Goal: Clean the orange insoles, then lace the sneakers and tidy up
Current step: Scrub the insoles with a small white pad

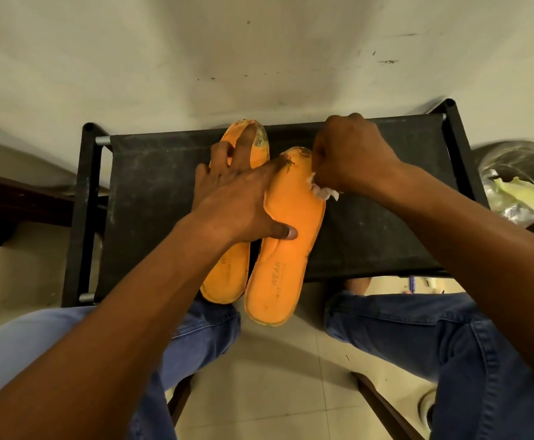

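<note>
Two orange insoles lie side by side on a black fabric rack top point(164, 192), heels hanging over its near edge. The right insole point(286, 242) reads "WEAR" near the heel and has dark stains at its toe. The left insole point(227, 274) is partly hidden under my left hand point(237, 192), which presses flat across both, thumb on the right insole, fingers spread over the toes. My right hand point(351, 154) grips a small white wad of tissue point(322, 192) against the right insole's upper right edge. No sneakers are in view.
A dirty pale wall stands right behind the rack. A black bin point(519, 185) with crumpled plastic and paper stands at the right. Dark furniture point(11, 201) sits at the left. My knees in blue jeans flank a tiled floor gap below the rack.
</note>
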